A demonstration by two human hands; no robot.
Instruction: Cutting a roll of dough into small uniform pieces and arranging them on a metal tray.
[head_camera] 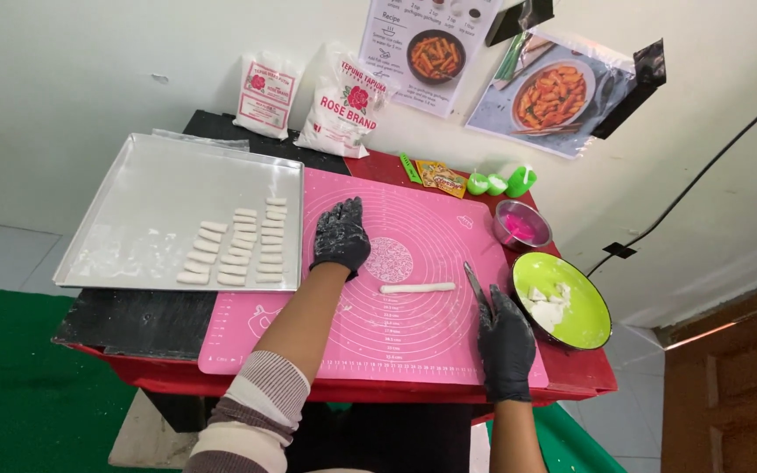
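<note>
Dough roll point(417, 287), white and thin, lying crosswise at centre frame on the pink mat point(413, 350), between the two gloved hands and touching neither. Left hand point(341, 236) just left of centre, black glove dusted with flour, flat on the mat, fingers loosely together, nothing gripped. Right hand point(505, 346) at lower right, near the mat's edge, closed around a knife point(474, 282), blade pointing up-frame toward the roll's right end. Metal tray point(133, 201) at left, rows of cut white dough pieces point(237, 248) in its lower right corner. Green bowl point(585, 302) with white dough at right, all on the red-covered desk point(580, 377).
</note>
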